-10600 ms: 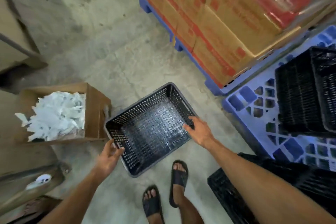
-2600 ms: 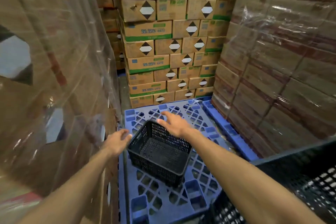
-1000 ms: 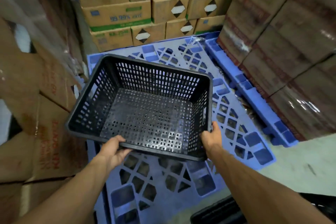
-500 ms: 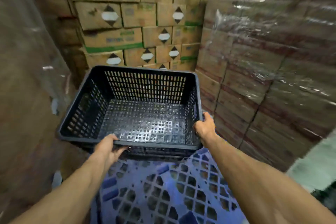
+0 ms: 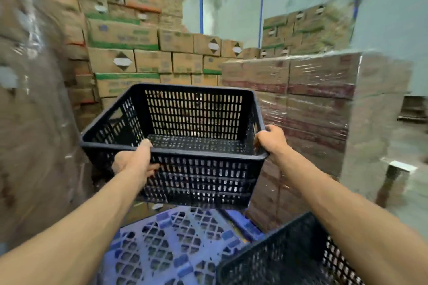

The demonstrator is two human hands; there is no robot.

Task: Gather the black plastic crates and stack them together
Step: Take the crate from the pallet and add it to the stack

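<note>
Crate (image 5: 196,146) gripped by left hand (image 5: 133,164) and right hand (image 5: 269,141) above pallet (image 5: 162,245); could clip stacked boxes (image 5: 312,99) if swung.

Both arms stretched forward, bare forearms angling inward. Left hand (image 5: 136,164) curls over the near rim of the black crate (image 5: 196,122); right hand (image 5: 269,140) clamps its right corner.

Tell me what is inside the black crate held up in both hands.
The held crate looks empty: its perforated floor and slotted walls show bare. The left hand and right hand grip its rim. The near rim hides the floor's front strip.
</note>
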